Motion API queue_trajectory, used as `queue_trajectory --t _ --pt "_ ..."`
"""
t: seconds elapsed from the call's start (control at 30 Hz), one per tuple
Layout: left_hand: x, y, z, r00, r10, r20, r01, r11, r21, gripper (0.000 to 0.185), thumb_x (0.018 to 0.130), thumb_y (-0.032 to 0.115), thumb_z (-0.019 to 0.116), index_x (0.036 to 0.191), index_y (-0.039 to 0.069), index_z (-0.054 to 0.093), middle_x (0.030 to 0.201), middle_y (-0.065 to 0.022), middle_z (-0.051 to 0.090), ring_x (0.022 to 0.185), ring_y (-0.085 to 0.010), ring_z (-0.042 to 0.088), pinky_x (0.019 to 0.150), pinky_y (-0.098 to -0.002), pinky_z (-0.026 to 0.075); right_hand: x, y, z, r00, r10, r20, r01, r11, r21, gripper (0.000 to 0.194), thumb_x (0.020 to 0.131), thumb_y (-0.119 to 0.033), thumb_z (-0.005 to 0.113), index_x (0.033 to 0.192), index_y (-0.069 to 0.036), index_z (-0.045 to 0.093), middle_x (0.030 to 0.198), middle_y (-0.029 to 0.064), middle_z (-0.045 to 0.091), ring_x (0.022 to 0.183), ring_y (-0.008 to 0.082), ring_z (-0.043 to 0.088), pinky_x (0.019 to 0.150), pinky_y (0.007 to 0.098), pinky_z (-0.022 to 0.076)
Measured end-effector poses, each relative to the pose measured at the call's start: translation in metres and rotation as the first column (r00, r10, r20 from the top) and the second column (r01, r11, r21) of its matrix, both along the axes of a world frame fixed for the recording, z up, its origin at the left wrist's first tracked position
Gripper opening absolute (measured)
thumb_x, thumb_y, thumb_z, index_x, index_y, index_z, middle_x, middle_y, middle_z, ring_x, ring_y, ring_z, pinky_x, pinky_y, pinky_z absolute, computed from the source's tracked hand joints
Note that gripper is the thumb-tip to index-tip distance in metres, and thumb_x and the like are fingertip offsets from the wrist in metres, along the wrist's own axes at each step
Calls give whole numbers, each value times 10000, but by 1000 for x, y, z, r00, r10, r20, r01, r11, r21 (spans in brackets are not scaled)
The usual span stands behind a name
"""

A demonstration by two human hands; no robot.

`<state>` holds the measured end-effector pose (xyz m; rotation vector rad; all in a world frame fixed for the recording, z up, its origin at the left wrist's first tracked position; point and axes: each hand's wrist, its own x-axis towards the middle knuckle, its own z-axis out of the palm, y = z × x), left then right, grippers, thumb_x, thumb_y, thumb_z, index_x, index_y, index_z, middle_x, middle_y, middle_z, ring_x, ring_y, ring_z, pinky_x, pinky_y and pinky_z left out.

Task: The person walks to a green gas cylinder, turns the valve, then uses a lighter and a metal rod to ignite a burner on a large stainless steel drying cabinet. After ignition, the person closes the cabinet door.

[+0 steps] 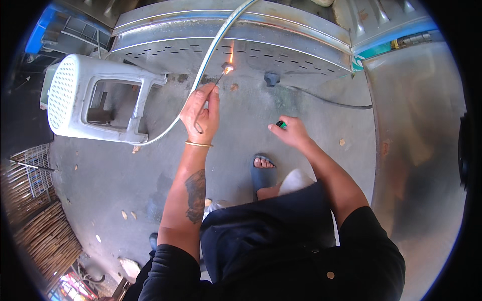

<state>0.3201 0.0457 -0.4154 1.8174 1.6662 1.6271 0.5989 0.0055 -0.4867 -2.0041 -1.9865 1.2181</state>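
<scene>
My left hand (202, 113) pinches a thin metal rod (198, 122) whose near end is bent into a loop. At the rod's far tip burns a small wad (227, 67), with an orange flame (231, 52) rising above it; what the wad is made of cannot be told. In my right hand (293, 131) is a small green lighter with a black top (281, 124), mostly hidden by the fingers. No flame shows at the lighter. Behind the left hand passes a white hose with a blue stripe (208, 52).
A white plastic stool (81, 98) lies on its side at the left. Ahead stands a slotted stainless-steel unit (241, 45), with a dark hose (331, 104) on the concrete floor (233, 150) near it. A metal panel (414, 131) borders the right. Bamboo screening (49, 229) is at lower left.
</scene>
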Motion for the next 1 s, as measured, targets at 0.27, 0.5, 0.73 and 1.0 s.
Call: queue_trajectory --t 0.27,0.5,0.73,1.0 --pt "-2 8 -81 993 -47 -107 71 969 237 155 840 33 758 980 68 699 943 -93 733 798 -284 718 696 -349 583 33 -15 9 994 91 68 -108 944 313 423 812 -403 780 826 -2 648 706 191 653 610 329 639 580 403 503" --pt "-17 14 -132 962 -111 -249 185 937 296 230 797 64 735 1022 100 701 995 -67 735 820 -274 716 701 -368 578 -9 -12 51 973 226 40 -228 929 290 426 839 -394 788 783 -9 613 594 77 574 509 168 521 511 332 430" --pt "-25 10 -157 919 -138 -370 237 942 239 259 803 149 679 1062 151 686 965 -39 710 822 -267 695 712 -391 549 -122 -5 31 902 -229 -365 183 970 -158 317 922 -366 728 873 -70 627 724 -12 582 588 63 475 508 232 355" --pt "-26 -16 -160 933 -164 -320 113 979 -171 285 871 158 601 1141 188 686 951 -86 708 880 -314 708 747 -430 557 -148 4 0 694 -438 -571 295 897 -330 154 893 -153 751 931 -106 609 779 -5 600 572 82 493 487 238 339"
